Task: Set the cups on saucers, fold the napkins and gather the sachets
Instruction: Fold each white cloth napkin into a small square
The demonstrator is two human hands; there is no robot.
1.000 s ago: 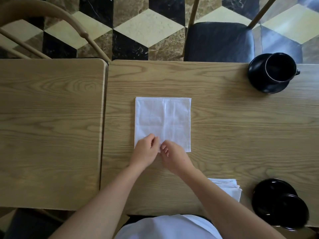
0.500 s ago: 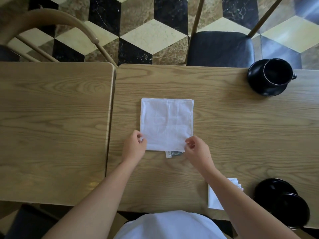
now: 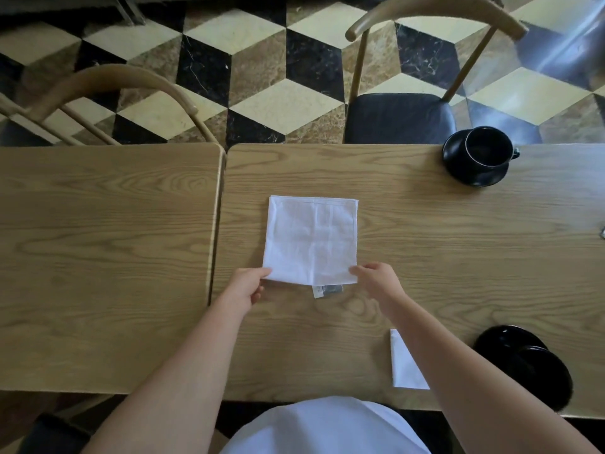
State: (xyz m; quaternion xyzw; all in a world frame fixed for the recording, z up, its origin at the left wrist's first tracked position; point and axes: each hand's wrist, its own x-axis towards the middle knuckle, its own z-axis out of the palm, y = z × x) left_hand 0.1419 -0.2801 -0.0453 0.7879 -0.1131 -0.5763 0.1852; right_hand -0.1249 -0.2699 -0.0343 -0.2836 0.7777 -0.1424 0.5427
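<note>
Two wooden tables (image 3: pixel 108 257) pushed edge to edge, seen from above; chairs w/ dark seats (image 3: pixel 399 117) beyond, on a cube-pattern floor. On the right-hand table, a white cloth napkin (image 3: pixel 311 239) lies flat and square, roughly mid-table, straight in front of the person. It looks thin and soft, w/ faint crease lines and a hemmed far edge; a small label tag (image 3: pixel 327 290) pokes out under its near edge.

Far right: black cup on a black saucer (image 3: pixel 474 155). Near right: another black saucer (image 3: pixel 523 362), partly behind the forearm, and a folded napkin (image 3: pixel 404 365) just beside it.

Left hand (image 3: pixel 245 288) pinches the napkin's near-left corner; right hand (image 3: pixel 376 278) pinches the near-right corner.

Likely step: folding this napkin in half. To do it well, lift both near corners together, carry them to the far corners, match edges, tuck the tag inside, then smooth the crease flat.
</note>
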